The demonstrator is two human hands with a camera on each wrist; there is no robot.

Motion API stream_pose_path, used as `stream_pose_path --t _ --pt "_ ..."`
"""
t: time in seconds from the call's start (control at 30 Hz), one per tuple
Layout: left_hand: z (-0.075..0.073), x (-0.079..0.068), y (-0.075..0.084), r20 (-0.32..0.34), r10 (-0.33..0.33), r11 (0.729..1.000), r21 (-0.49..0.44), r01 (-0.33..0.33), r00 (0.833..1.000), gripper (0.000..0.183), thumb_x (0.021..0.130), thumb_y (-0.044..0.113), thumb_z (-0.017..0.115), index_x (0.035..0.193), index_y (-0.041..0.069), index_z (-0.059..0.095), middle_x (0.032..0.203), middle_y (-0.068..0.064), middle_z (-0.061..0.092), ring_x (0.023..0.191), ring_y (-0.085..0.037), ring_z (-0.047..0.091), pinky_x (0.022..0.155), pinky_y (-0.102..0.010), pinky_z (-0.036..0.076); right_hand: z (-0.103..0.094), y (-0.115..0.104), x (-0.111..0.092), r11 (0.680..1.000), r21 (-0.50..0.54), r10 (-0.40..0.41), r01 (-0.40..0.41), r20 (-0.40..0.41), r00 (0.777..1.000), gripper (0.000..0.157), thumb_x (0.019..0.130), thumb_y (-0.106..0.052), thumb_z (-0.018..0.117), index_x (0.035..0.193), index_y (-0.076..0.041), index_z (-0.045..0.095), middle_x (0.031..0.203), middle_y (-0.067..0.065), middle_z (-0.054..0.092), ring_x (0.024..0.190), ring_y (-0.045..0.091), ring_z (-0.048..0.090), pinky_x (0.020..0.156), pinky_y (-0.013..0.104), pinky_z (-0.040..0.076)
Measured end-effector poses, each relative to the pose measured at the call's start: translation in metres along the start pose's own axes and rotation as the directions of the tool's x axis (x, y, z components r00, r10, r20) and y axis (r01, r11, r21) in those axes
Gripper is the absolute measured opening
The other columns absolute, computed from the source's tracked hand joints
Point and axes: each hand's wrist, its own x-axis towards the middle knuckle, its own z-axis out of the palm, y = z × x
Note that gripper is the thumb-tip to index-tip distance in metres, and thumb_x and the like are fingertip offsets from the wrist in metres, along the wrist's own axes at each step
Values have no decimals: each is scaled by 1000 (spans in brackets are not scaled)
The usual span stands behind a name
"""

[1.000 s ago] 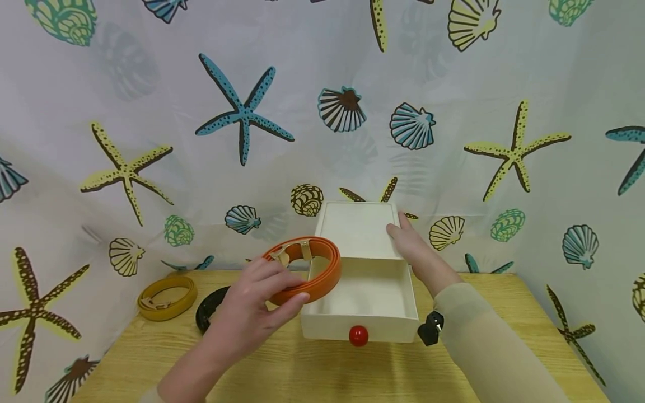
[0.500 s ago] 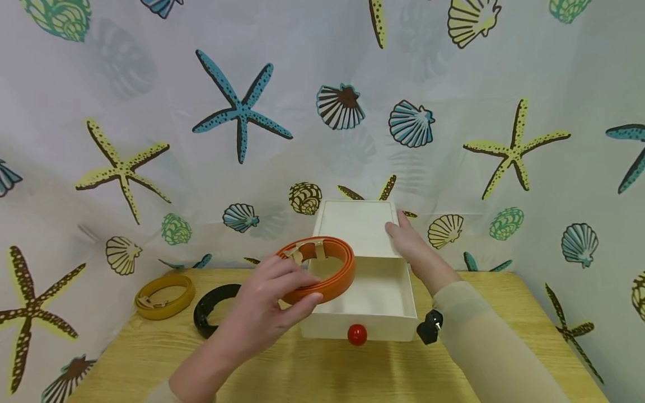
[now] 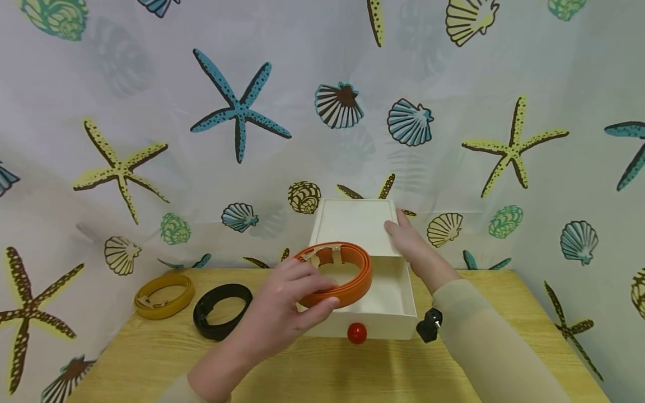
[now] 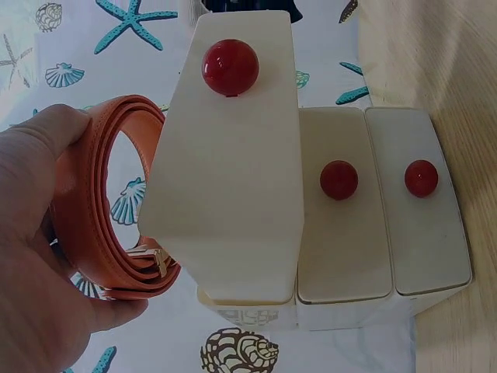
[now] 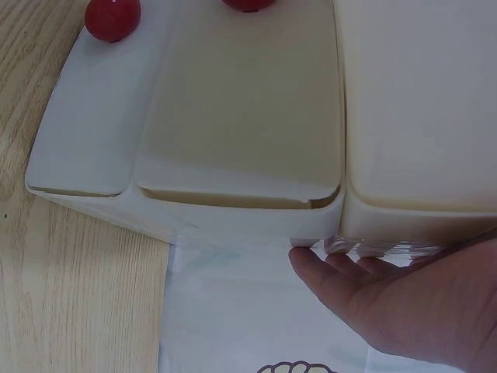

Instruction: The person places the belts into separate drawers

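My left hand (image 3: 284, 305) pinches a coiled orange belt (image 3: 363, 282) with a metal buckle, thumb below and fingers at its near side. In the head view the belt overlaps the left part of a pulled-out drawer (image 3: 388, 327) with a red knob (image 3: 357, 333). The left wrist view shows the belt (image 4: 81, 202) beside the drawer's front (image 4: 233, 171). This is the top drawer of a white cabinet (image 3: 355, 224); two lower drawers are pushed in. My right hand (image 3: 415, 240) holds the cabinet's right side, thumb on top, fingers (image 5: 318, 272) against the side wall.
A coiled black belt (image 3: 204, 324) and a coiled mustard-yellow belt (image 3: 173, 309) lie on the wooden table (image 3: 302, 375) to the left. A sea-patterned curtain (image 3: 302, 145) hangs behind. A small black device (image 3: 429, 326) sits at my right sleeve.
My left hand has carried the orange belt to the right, further over the open drawer. More of the black belt now shows. The right hand stays on the cabinet.
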Motion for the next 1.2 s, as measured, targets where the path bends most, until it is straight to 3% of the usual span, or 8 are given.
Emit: stream_pose_path --t 0.5,1.2 --pt "8 9 4 45 1 1000 3 -1 999 10 98 20 87 107 20 83 91 11 65 90 -12 54 78 -33 48 1 -2 -2 1000 4 11 -11 -8 1000 73 120 -33 32 177 -16 -10 185 12 -9 169 32 -5 134 56 1" --pt "19 16 7 123 -28 999 -18 31 992 16 99 25 87 114 18 84 100 10 72 94 -13 57 83 -34 51 2 -2 -2 1000 -5 17 -17 -10 1000 72 120 -34 32 177 -17 -9 185 12 -7 169 33 -2 134 57 3"
